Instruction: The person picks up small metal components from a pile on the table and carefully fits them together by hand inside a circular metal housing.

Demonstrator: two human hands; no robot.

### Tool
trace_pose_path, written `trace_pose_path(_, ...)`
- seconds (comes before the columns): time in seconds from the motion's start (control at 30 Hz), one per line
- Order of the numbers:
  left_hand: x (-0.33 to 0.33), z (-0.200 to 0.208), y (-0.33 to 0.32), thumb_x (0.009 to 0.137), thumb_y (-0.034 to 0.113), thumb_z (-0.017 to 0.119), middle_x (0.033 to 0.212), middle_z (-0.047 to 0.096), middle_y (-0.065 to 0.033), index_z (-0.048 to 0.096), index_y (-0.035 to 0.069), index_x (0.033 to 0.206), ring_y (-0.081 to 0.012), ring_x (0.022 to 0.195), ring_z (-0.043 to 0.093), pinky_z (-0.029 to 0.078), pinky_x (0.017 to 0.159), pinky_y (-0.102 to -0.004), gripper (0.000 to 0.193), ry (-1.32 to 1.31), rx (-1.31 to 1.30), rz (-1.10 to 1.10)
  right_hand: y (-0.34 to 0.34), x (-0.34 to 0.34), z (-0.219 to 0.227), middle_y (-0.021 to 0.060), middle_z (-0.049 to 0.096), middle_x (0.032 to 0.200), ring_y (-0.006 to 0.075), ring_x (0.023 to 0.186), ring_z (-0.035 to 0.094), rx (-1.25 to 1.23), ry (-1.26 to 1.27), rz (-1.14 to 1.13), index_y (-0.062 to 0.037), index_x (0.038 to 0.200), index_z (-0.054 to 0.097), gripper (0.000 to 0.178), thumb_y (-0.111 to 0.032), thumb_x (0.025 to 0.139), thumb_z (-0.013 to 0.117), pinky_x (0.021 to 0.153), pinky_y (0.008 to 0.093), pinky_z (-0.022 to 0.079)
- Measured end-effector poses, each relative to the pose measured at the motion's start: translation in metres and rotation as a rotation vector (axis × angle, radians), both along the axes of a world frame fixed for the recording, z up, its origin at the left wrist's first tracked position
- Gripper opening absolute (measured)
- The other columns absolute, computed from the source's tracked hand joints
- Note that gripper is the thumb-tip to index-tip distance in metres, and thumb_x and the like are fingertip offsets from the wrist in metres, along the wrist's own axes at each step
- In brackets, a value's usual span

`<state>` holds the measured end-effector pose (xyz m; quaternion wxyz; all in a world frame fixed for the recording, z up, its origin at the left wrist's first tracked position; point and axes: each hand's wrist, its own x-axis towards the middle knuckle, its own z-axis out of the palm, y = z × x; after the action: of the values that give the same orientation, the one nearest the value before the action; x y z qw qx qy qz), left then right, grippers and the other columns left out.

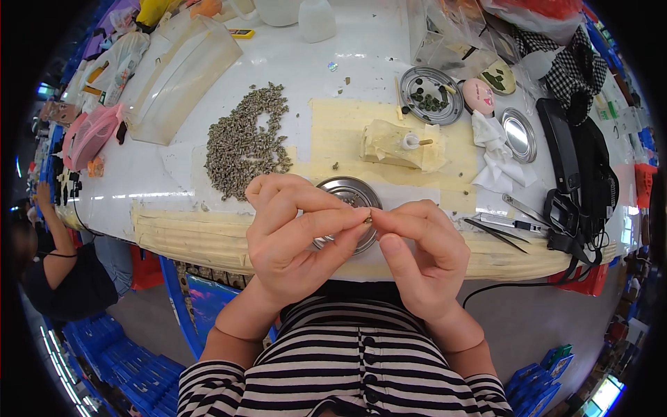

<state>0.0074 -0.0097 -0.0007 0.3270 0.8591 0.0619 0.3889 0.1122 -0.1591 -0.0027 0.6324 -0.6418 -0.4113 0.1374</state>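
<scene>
Both hands meet above a round steel dish (pixel 347 186) near the table's front edge. My left hand (pixel 295 233) pinches a tiny metallic piece (pixel 367 219) between thumb and forefinger. The forefinger of my right hand (pixel 425 254) touches or nearly touches that piece, its thumb held a little below; whether it grips the piece too, I cannot tell. Left of the dish lies a wide heap of small grey-brown metallic parts (pixel 240 142). Behind the dish, a block wrapped in cream tape (pixel 389 142) bears a small white cup with a stick in it.
A steel plate with dark green pieces (pixel 431 95) stands at the back right. Tweezers (pixel 497 234), a utility knife (pixel 511 222) and a black strapped device (pixel 566 160) lie at the right. A clear plastic trough (pixel 180 80) and pink basket (pixel 90 137) are at the left. Another person (pixel 66 271) sits far left.
</scene>
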Motion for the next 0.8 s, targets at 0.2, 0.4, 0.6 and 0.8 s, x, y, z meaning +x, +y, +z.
trace_pose_path(0.2,-0.001,-0.001,0.0,0.064,0.01,0.084,0.087,0.066,0.0061,0.077,0.017,0.093,-0.0158,0.08,0.055,0.032,0.077,-0.0325,0.03,-0.025,0.04,-0.053,0.003,-0.003,-0.004,0.011,0.066,0.09,0.0183,0.077,0.063,0.07,0.281,0.071,0.0006,0.101,0.072,0.018,0.001,0.082,0.072,0.068,0.0266,0.05)
trace_pose_path(0.4,-0.003,-0.001,-0.006,0.063,0.01,0.084,0.086,0.066,0.0047,0.077,0.015,0.092,-0.0166,0.082,0.054,0.033,0.079,-0.0333,0.031,0.022,0.111,0.056,0.002,-0.003,-0.002,0.008,0.065,0.089,0.0199,0.074,0.062,0.075,-0.47,-0.153,-0.0005,0.1,0.073,0.027,0.001,0.073,0.076,0.064,0.0283,0.05)
trace_pose_path(0.6,-0.002,-0.007,-0.003,0.062,0.008,0.084,0.085,0.065,0.0029,0.076,0.013,0.09,-0.0179,0.081,0.053,0.037,0.077,-0.0329,0.03,-0.017,0.022,0.064,0.008,-0.01,-0.005,0.007,0.065,0.09,0.0207,0.075,0.061,0.061,-0.536,-0.177,-0.0001,0.11,0.071,0.039,-0.001,0.072,0.076,0.066,0.0293,0.05)
trace_pose_path(0.8,-0.004,-0.005,-0.002,0.061,0.008,0.085,0.086,0.065,0.0043,0.077,0.016,0.091,-0.0175,0.08,0.052,0.037,0.075,-0.032,0.032,-0.041,0.014,-0.024,0.005,-0.007,-0.007,0.0097,0.066,0.085,0.0201,0.073,0.061,0.074,-0.044,-0.018,0.0004,0.101,0.072,0.024,-0.001,0.077,0.075,0.066,0.0284,0.049)
